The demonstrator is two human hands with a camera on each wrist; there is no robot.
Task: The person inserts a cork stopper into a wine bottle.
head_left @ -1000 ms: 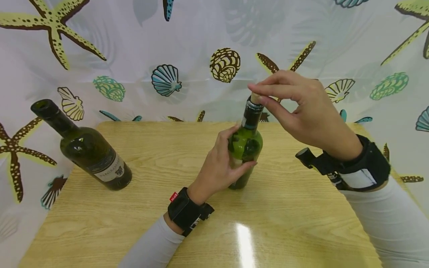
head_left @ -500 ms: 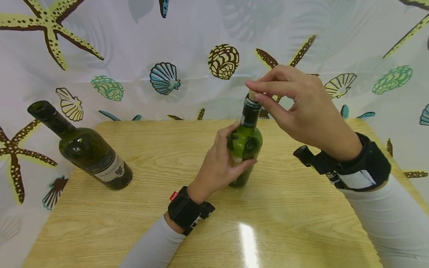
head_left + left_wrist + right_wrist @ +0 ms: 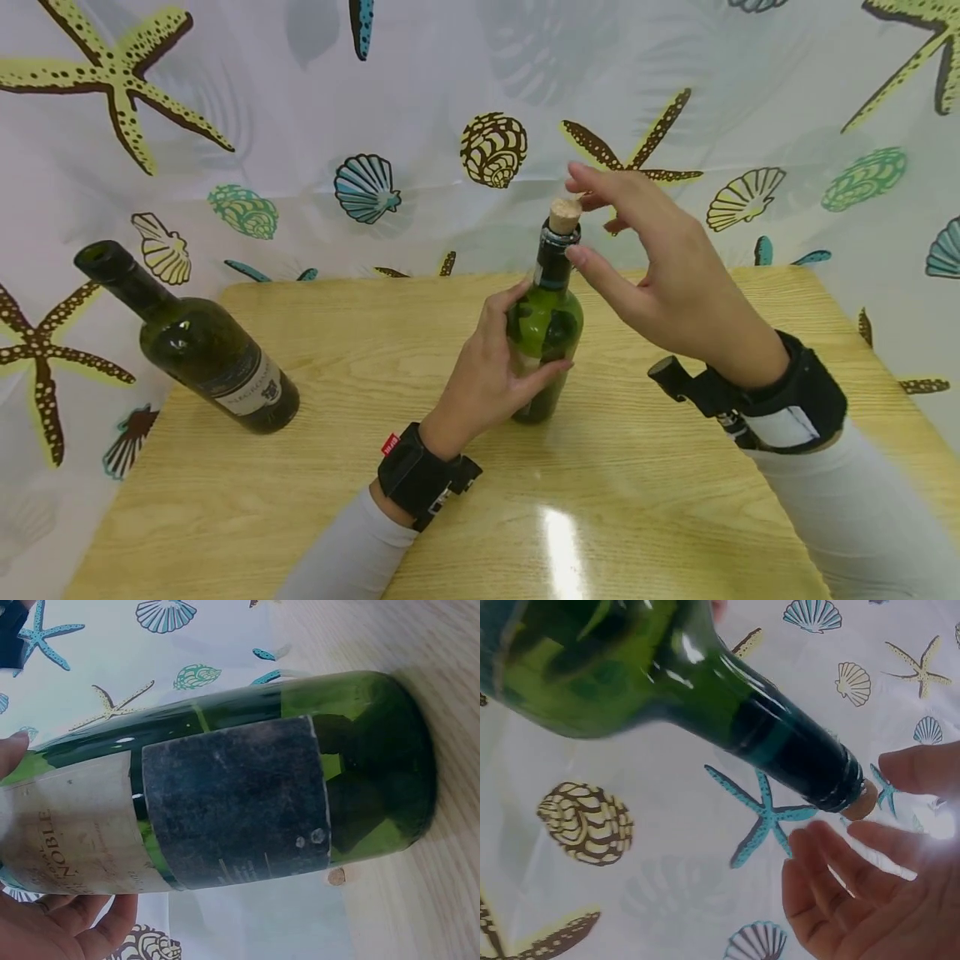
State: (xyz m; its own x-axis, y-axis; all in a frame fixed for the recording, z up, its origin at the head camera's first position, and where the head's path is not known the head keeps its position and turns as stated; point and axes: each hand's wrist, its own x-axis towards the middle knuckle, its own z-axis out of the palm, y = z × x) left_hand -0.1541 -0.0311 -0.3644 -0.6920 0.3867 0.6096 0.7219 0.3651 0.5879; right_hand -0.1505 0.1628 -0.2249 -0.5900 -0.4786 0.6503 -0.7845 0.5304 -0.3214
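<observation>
A green wine bottle (image 3: pixel 546 321) stands on the table, and my left hand (image 3: pixel 487 375) grips it round the body. A tan cork (image 3: pixel 565 216) sits in its mouth with the upper part standing out. Beside the neck is my right hand (image 3: pixel 667 258), fingers spread and loosely bent, holding nothing. In the right wrist view these fingers lie close around the cork (image 3: pixel 862 801); whether one touches it I cannot tell. The bottle's dark label (image 3: pixel 238 802) and a pale label (image 3: pixel 82 825) face the left wrist camera.
A second, darker wine bottle (image 3: pixel 217 354) stands uncorked at the left of the wooden table (image 3: pixel 360 333). Behind hangs a white curtain (image 3: pixel 420 83) with shells and starfish. A small round brown piece (image 3: pixel 337 876) shows beside the held bottle in the left wrist view.
My right fingers have let go of the cork and spread apart, and the cork stays in the bottle's mouth. The left hand keeps its grip on the bottle.
</observation>
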